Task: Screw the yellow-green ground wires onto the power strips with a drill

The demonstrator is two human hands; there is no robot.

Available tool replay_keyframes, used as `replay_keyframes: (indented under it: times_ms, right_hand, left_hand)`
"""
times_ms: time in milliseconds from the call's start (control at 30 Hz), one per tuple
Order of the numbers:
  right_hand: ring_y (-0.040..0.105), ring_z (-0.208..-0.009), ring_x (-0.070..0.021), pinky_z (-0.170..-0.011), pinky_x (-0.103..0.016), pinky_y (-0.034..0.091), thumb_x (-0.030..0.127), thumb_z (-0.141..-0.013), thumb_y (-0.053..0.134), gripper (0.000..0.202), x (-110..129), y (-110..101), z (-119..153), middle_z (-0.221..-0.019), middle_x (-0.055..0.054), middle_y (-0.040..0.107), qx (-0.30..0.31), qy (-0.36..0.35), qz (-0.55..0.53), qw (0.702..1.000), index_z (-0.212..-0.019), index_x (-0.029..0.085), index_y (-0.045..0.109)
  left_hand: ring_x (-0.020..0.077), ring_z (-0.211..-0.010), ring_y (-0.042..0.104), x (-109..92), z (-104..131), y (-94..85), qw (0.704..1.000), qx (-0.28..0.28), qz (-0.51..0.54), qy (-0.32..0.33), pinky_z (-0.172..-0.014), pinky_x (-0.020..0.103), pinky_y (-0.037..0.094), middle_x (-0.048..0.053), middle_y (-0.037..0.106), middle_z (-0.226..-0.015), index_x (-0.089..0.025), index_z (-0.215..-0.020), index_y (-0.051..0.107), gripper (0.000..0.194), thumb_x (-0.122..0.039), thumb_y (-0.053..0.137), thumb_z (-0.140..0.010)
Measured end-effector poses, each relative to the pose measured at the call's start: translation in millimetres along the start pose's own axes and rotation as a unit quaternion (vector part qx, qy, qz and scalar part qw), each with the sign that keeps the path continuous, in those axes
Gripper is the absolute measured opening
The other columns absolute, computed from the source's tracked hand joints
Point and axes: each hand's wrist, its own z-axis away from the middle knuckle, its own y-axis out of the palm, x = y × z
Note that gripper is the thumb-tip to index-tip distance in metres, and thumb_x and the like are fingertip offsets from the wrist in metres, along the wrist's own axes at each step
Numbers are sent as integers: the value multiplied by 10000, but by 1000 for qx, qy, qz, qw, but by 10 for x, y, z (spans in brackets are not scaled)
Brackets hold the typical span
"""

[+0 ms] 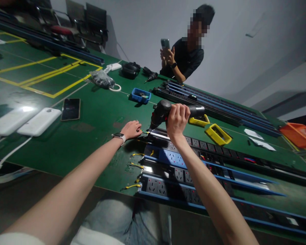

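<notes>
My right hand (177, 119) is wrapped round the handle of a black power screwdriver (160, 114). Its tip points down at the left end of a long black power strip (193, 143). Beside that end, the fingers of my left hand (132, 130) are closed on a short yellow-green wire (144, 132). Nearer to me lie a blue-edged power strip (172, 157) and another blue-edged strip (155, 185), side by side. Short yellow wires (134, 186) stick out from their left ends. The exact spot where the tip meets the strip is too small to make out.
Across the green table (99, 112) stand a blue bin (141, 96), a yellow bin (218, 134) and an orange bin (298, 135). A second screwdriver (150, 74), a phone (70, 109) and white power banks (39, 121) lie about. Opposite, a person (186, 56) holds up a phone.
</notes>
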Motion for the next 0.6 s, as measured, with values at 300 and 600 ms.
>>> replay_keyframes:
  times_ms: [300,600]
  right_hand:
    - [539,-1067,-165,-1085,-419,374,147,-958,354,275,14,21,-24,-1010,-90,642,48,14,-37,998,-1018,142,623]
    - [541,-1059,-163,-1081,-402,379,143,-956,366,257,59,17,-49,-997,-82,642,41,-11,-20,999,-1005,141,619]
  left_hand:
    - [218,-841,540,3,-4,4,1000,3,1,-1,-754,349,401,78,599,-833,-185,-742,581,138,-279,526,-827]
    - [216,-817,533,3,-6,13,1000,0,4,-3,-736,348,389,69,590,-809,-191,-723,566,145,-285,523,-824]
